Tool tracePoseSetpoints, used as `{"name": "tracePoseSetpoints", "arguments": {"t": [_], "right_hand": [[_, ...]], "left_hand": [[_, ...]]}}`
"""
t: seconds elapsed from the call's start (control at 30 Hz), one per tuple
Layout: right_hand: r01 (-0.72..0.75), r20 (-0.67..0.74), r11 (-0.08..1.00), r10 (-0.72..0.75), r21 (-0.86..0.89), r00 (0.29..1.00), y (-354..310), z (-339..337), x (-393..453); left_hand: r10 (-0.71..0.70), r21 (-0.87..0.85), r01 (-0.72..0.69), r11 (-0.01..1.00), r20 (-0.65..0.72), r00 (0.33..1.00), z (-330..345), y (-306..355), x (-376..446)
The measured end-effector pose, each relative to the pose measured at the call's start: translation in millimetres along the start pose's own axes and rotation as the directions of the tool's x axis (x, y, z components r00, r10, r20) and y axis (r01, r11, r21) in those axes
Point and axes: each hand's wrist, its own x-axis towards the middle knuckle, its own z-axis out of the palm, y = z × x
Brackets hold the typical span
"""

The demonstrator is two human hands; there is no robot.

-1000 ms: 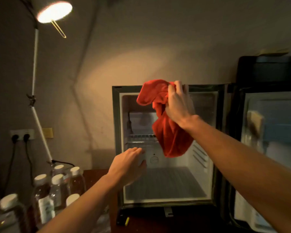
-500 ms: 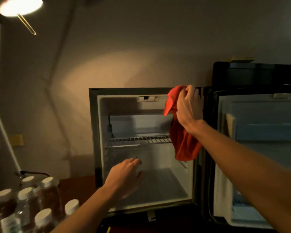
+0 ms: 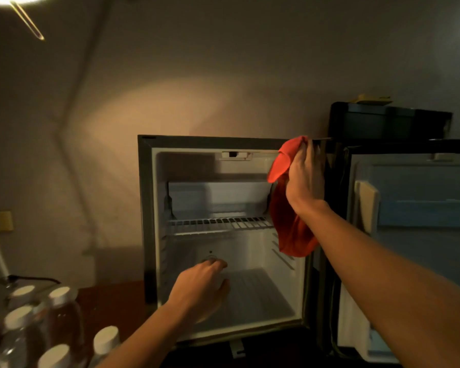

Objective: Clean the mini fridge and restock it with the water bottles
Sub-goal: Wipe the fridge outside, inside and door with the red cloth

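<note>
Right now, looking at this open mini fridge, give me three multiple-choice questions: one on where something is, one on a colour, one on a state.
1. Where is the right hand?
A. At the mini fridge's top right corner
B. On the water bottles
C. On the lamp

2. What colour is the cloth?
A. Blue
B. Red
C. White

3. What is on the wire shelf?
A. Bottles
B. A folded cloth
C. Nothing

Answers:
1. A, the hand presses against the upper right of the opening.
2. B, the cloth gripped in the right fingers and hanging below them is red.
3. C, the shelf is bare; the water bottles stand outside at lower left, and the left hand reaches in empty, low in the fridge.
</note>
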Motion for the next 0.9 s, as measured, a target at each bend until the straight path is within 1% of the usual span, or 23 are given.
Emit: {"name": "tracePoseSetpoints", "arguments": {"t": [0.1, 0.27, 0.37, 0.43, 0.7, 0.77, 0.83, 0.9], "right_hand": [[-0.115, 0.085, 0.991, 0.109, 0.072, 0.99, 5, 4, -13], [-0.235, 0.146, 0.951, 0.209, 0.199, 0.967, 1, 4, -18], [-0.316, 0.222, 0.926, 0.27, 0.206, 0.937, -6, -7, -25], [-0.343, 0.287, 0.919, 0.281, 0.195, 0.916, -5, -11, -38], [-0.316, 0.393, 0.944, 0.256, 0.093, 0.883, 6, 2, -93], [-0.287, 0.378, 0.952, 0.23, 0.103, 0.897, 6, -2, -93], [-0.214, 0.342, 0.969, 0.16, 0.127, 0.926, 4, -4, -81], [-0.144, 0.27, 0.976, 0.096, 0.162, 0.958, 3, -2, -63]], "left_hand": [[0.003, -0.02, -0.003, 1.0, -0.016, 1.0, 3, -3, 1], [0.005, -0.033, -0.005, 0.999, 0.003, 1.0, 13, -7, -2], [-0.008, -0.067, 0.007, 0.998, -0.015, 1.0, 17, -7, -2], [-0.002, -0.074, 0.001, 0.997, -0.02, 1.0, 17, -3, -3], [-0.006, -0.064, 0.007, 0.998, 0.014, 1.0, 13, 6, -7], [-0.015, -0.05, 0.016, 0.999, 0.023, 1.0, 13, 7, -8], [-0.019, -0.034, 0.02, 0.999, 0.041, 0.999, 13, 6, -8], [-0.01, 0.004, 0.01, 1.0, 0.063, 0.998, 14, 7, -8]]}}
